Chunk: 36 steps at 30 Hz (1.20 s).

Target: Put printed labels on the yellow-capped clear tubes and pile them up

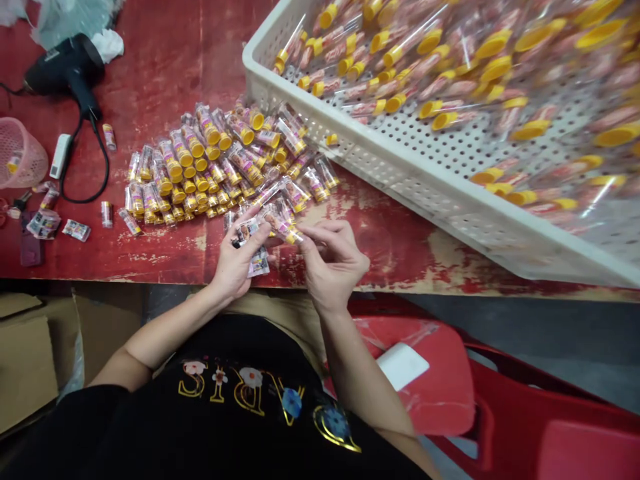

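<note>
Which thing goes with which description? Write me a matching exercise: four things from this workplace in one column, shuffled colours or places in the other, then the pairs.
Things
1. Crate
2. Held tube
3. Blower
4. Small basket

Descriptions
A. Pink, at the picture's left edge
B. Between the left hand and right hand
C. White, at the upper right
D. Black, towards the upper-left corner

Pairs: 1-C, 2-B, 3-D, 4-A
</note>
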Each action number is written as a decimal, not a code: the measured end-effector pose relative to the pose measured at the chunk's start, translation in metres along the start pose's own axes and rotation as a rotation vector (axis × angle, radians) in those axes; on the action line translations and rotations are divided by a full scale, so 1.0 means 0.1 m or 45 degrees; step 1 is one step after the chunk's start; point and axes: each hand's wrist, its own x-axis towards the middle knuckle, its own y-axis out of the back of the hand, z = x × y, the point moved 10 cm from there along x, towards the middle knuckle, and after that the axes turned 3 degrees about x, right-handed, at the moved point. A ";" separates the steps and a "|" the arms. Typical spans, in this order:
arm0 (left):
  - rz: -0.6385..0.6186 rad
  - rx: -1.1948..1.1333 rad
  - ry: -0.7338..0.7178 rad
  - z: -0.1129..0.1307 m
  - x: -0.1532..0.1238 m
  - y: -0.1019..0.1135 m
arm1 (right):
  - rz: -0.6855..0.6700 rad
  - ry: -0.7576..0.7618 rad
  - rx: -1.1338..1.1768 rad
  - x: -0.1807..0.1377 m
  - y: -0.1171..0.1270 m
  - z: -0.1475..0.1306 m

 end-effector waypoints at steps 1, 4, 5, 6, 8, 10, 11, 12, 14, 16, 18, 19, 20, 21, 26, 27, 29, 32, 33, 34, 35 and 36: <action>0.002 0.011 -0.031 0.03 0.01 -0.02 | -0.011 0.012 -0.016 -0.03 0.00 -0.04; -0.005 0.047 -0.074 0.05 0.00 -0.05 | -0.007 0.052 -0.069 -0.10 0.02 -0.11; -0.011 0.063 -0.074 0.04 0.00 -0.05 | -0.002 0.067 -0.081 -0.12 0.03 -0.11; -0.016 0.079 -0.073 0.03 -0.01 -0.05 | -0.001 0.079 -0.091 -0.13 0.04 -0.11; -0.016 0.104 -0.071 0.02 -0.02 -0.04 | -0.002 0.095 -0.103 -0.14 0.04 -0.11; -0.018 0.110 -0.072 0.02 -0.03 -0.04 | -0.005 0.102 -0.096 -0.15 0.04 -0.12; -0.021 0.106 -0.074 0.02 -0.03 -0.04 | -0.005 0.105 -0.085 -0.15 0.05 -0.13; -0.025 0.099 -0.075 0.03 -0.03 -0.05 | -0.004 0.110 -0.072 -0.15 0.05 -0.15; -0.030 0.083 -0.072 0.03 -0.03 -0.06 | -0.005 0.122 -0.048 -0.15 0.07 -0.17; -0.015 0.059 -0.055 0.02 -0.01 -0.04 | -0.009 0.130 -0.039 -0.12 0.06 -0.15; 0.015 0.022 -0.014 0.00 0.01 0.01 | 0.030 0.126 -0.055 -0.07 0.05 -0.05; 0.033 -0.002 0.014 -0.02 0.01 0.06 | 0.073 0.125 -0.072 -0.05 0.04 0.02; 0.050 -0.028 0.044 -0.04 0.02 0.10 | 0.133 0.137 -0.093 -0.03 0.04 0.09; 0.066 -0.054 0.069 -0.05 0.02 0.15 | 0.183 0.172 -0.118 -0.02 0.02 0.13; 0.107 -0.113 0.084 0.02 -0.01 0.32 | -0.098 0.400 -0.278 0.24 -0.19 0.09; 0.107 -0.106 0.079 0.04 -0.01 0.33 | -0.118 0.400 -0.336 0.41 -0.11 0.07; 0.081 -0.090 0.094 0.05 0.01 0.27 | -0.037 0.391 -0.518 0.92 0.25 0.04; 0.011 -0.087 0.129 0.04 0.02 0.08 | -0.107 0.312 -0.913 1.92 0.70 0.21; -0.015 -0.092 0.135 0.03 0.03 0.00 | -0.134 0.272 -0.931 2.23 0.82 0.33; -0.043 -0.101 0.141 0.02 0.03 -0.08 | -0.167 0.250 -0.928 2.48 0.90 0.45; -0.074 -0.112 0.147 0.01 0.03 -0.15 | -0.236 0.236 -0.897 2.67 0.91 0.59; -0.101 -0.124 0.149 0.00 0.03 -0.21 | -0.311 0.240 -0.833 2.78 0.90 0.71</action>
